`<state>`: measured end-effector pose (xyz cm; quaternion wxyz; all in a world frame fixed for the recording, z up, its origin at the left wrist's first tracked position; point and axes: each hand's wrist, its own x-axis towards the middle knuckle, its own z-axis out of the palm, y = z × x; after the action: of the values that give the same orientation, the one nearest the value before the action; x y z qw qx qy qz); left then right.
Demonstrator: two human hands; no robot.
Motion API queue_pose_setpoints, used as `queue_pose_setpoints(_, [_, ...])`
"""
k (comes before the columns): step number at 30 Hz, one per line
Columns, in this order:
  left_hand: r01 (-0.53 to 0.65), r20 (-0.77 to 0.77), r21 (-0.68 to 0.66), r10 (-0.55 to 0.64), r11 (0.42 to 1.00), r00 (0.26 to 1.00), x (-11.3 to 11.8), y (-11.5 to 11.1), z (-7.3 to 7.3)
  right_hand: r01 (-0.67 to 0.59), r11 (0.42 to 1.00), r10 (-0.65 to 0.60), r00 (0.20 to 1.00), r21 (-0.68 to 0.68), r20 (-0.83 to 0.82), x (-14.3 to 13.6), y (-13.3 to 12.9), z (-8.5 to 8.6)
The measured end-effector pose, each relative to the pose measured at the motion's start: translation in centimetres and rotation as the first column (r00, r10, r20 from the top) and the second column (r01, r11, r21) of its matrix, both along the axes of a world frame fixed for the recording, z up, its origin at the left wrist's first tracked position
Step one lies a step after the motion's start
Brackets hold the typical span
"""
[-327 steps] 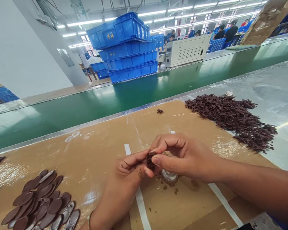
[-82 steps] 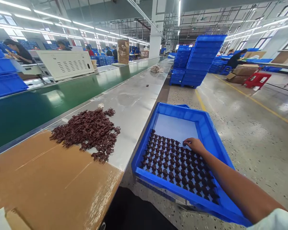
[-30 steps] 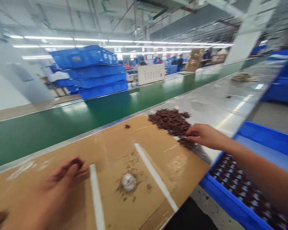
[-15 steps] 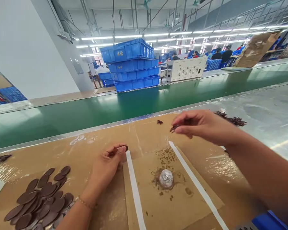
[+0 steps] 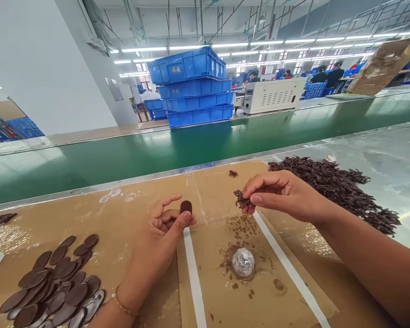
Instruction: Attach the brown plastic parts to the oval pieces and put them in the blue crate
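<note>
My left hand pinches a small dark brown disc between thumb and fingers, its flat face turned toward me. In my right hand, a small dark figure-like piece is gripped at the fingertips, above the brown sheet. A silvery, foil-like lump sits on the brown sheet between two white strips, with dark spots around it. At the lower left lies a pile of dark oval discs. Behind my right wrist spreads a heap of dark pieces.
One small dark piece lies near the table's far edge. Beyond runs a green conveyor belt. Stacked blue crates and a white machine stand behind it. Several people sit in the background.
My left hand has turned, lifting a finger and showing the disc's face. My right hand has moved slightly lower, with its piece more visible. The view has shifted, uncovering the heap at right.
</note>
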<state>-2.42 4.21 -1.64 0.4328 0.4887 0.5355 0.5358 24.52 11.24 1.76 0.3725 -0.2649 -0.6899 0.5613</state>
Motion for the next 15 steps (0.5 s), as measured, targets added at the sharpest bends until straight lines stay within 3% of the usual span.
queue_pose_setpoints(11, [-0.037,0.108,-0.001,0.037,0.999,0.993,0.12,0.15,-0.3,0.102,0.993,-0.105,0.993,0.052,0.047,0.09,-0.48,-0.15])
queue_pose_setpoints(15, [-0.067,0.1,-0.028,0.069,0.997,0.993,0.02,0.51,-0.17,0.068,0.996,-0.075,0.991,0.057,0.115,0.27,-0.9,0.17])
